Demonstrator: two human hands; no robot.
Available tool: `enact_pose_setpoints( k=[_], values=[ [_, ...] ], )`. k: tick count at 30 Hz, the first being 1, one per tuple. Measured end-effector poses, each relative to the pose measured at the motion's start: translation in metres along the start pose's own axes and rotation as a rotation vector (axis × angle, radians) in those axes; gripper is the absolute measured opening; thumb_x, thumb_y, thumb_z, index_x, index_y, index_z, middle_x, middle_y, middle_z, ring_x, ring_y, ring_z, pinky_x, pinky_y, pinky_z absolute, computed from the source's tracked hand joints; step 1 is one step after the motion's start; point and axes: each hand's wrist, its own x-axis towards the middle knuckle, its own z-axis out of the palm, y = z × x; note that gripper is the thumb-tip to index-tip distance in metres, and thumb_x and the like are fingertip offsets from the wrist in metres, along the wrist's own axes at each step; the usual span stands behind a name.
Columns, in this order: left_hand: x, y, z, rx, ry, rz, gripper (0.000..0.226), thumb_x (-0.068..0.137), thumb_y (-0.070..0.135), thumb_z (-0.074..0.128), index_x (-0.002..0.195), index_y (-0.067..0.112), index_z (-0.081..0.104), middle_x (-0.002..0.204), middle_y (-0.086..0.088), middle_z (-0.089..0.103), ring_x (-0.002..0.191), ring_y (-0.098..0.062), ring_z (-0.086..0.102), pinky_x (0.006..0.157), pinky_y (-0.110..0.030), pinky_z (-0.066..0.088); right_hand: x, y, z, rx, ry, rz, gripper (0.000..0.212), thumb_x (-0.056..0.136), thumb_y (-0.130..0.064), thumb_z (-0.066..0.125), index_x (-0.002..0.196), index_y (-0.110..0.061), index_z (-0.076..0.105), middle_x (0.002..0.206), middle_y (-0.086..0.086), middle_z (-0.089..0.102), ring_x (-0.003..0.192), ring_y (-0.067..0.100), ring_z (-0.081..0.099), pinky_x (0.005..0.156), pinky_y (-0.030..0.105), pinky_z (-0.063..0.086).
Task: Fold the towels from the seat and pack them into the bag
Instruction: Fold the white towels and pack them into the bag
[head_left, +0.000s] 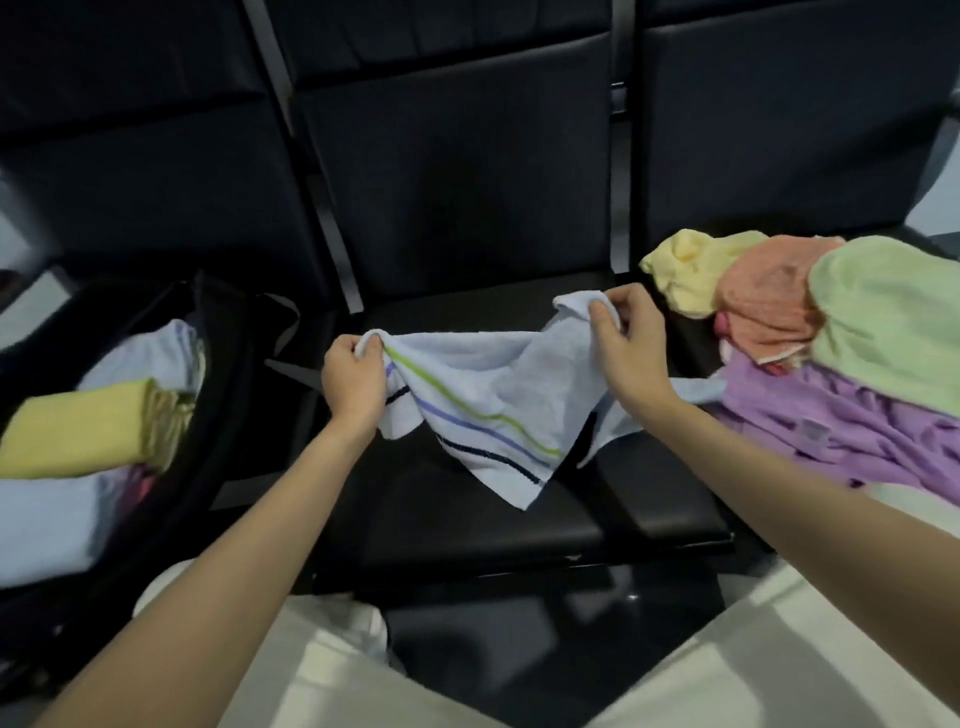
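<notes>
Striped towel hangs over middle seat, left hand and right hand each pinching a top corner. Soft, light, floppy; corners best grip. Bag left of seat, towel pile right; bare seat cushion below for folding.
</notes>
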Motion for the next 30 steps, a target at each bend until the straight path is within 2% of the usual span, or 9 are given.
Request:
enact_pose_setpoints(
  k=[3, 6, 9, 11, 16, 23, 26, 28, 30],
  values=[
    [0.004, -0.028, -0.021, 0.114, -0.006, -0.071, 0.02, 0.094, 0.019, 0.049, 0.101, 0.005, 0.062, 0.092, -0.002, 0.063, 0.091, -0.021, 0.059, 0.065, -0.025, 0.041, -0.006, -0.005, 0.021, 0.052, -0.04, 0.081, 0.008, 0.093, -0.017, 0.055, 0.092, -0.009, 0.054, 0.077, -0.009, 0.053, 0.067, -0.002, 0.049, 0.059, 0.008, 0.039],
    [-0.006, -0.054, -0.025, 0.306, -0.117, 0.038, 0.032, 0.09, 0.016, 0.059, 0.121, 0.008, 0.061, 0.12, -0.01, 0.061, 0.11, -0.024, 0.058, 0.09, -0.031, 0.045, -0.012, -0.004, 0.031, 0.11, -0.099, 0.205, 0.014, 0.09, -0.011, 0.059, 0.101, -0.011, 0.052, 0.075, -0.004, 0.053, 0.063, 0.003, 0.048, 0.054, 0.011, 0.041],
    [-0.033, -0.058, -0.013, 0.242, -0.288, 0.213, 0.024, 0.085, 0.014, 0.069, 0.109, 0.01, 0.067, 0.107, -0.001, 0.065, 0.103, -0.015, 0.06, 0.088, -0.026, 0.046, -0.018, 0.0, 0.034, 0.099, -0.224, 0.281, 0.022, 0.087, -0.006, 0.061, 0.107, -0.014, 0.056, 0.071, 0.0, 0.054, 0.062, 0.008, 0.051, 0.056, 0.019, 0.046],
    [-0.051, -0.05, 0.0, 0.117, -0.425, 0.227, 0.017, 0.082, 0.016, 0.074, 0.098, 0.015, 0.07, 0.098, 0.005, 0.068, 0.095, -0.008, 0.063, 0.083, -0.026, 0.05, -0.02, 0.003, 0.034, 0.12, -0.299, 0.339, 0.018, 0.087, -0.002, 0.06, 0.103, -0.011, 0.063, 0.068, -0.001, 0.053, 0.064, 0.012, 0.052, 0.06, 0.028, 0.047],
    [-0.07, -0.035, 0.029, -0.034, -0.591, 0.257, 0.03, 0.075, 0.026, 0.081, 0.102, 0.018, 0.07, 0.098, 0.009, 0.07, 0.092, -0.002, 0.064, 0.08, -0.022, 0.052, -0.021, 0.003, 0.029, 0.241, -0.396, 0.506, 0.022, 0.091, 0.001, 0.053, 0.103, -0.007, 0.069, 0.077, 0.004, 0.062, 0.073, 0.015, 0.061, 0.065, 0.027, 0.051],
    [-0.076, -0.025, 0.044, -0.119, -0.537, 0.235, 0.023, 0.079, 0.017, 0.078, 0.099, 0.013, 0.067, 0.091, 0.005, 0.069, 0.081, -0.01, 0.066, 0.076, -0.025, 0.056, -0.02, 0.0, 0.028, 0.344, -0.496, 0.579, 0.027, 0.09, 0.004, 0.049, 0.107, -0.005, 0.068, 0.08, 0.004, 0.069, 0.078, 0.016, 0.067, 0.067, 0.023, 0.053],
    [-0.074, -0.022, 0.048, -0.16, -0.493, 0.207, 0.007, 0.087, 0.008, 0.068, 0.092, 0.012, 0.064, 0.085, -0.002, 0.067, 0.08, -0.017, 0.066, 0.074, -0.026, 0.056, -0.021, 0.006, 0.033, 0.357, -0.503, 0.584, 0.033, 0.088, 0.004, 0.052, 0.12, -0.004, 0.061, 0.099, 0.008, 0.069, 0.092, 0.017, 0.066, 0.074, 0.024, 0.053],
    [-0.07, -0.018, 0.048, -0.254, -0.426, 0.092, 0.008, 0.089, 0.004, 0.064, 0.087, 0.011, 0.061, 0.083, -0.009, 0.067, 0.078, -0.022, 0.068, 0.075, -0.028, 0.057, -0.025, 0.014, 0.035, 0.245, -0.53, 0.533, 0.047, 0.087, 0.004, 0.054, 0.131, -0.011, 0.049, 0.115, 0.005, 0.064, 0.105, 0.016, 0.061, 0.085, 0.026, 0.05],
    [-0.061, -0.016, 0.045, -0.332, -0.326, -0.055, 0.004, 0.09, 0.003, 0.061, 0.09, 0.007, 0.06, 0.083, -0.012, 0.067, 0.074, -0.019, 0.068, 0.074, -0.026, 0.057, -0.035, 0.024, 0.035, 0.048, -0.548, 0.392, 0.052, 0.084, 0.001, 0.06, 0.131, -0.013, 0.044, 0.116, 0.004, 0.061, 0.106, 0.014, 0.058, 0.085, 0.022, 0.048]
  ],
)
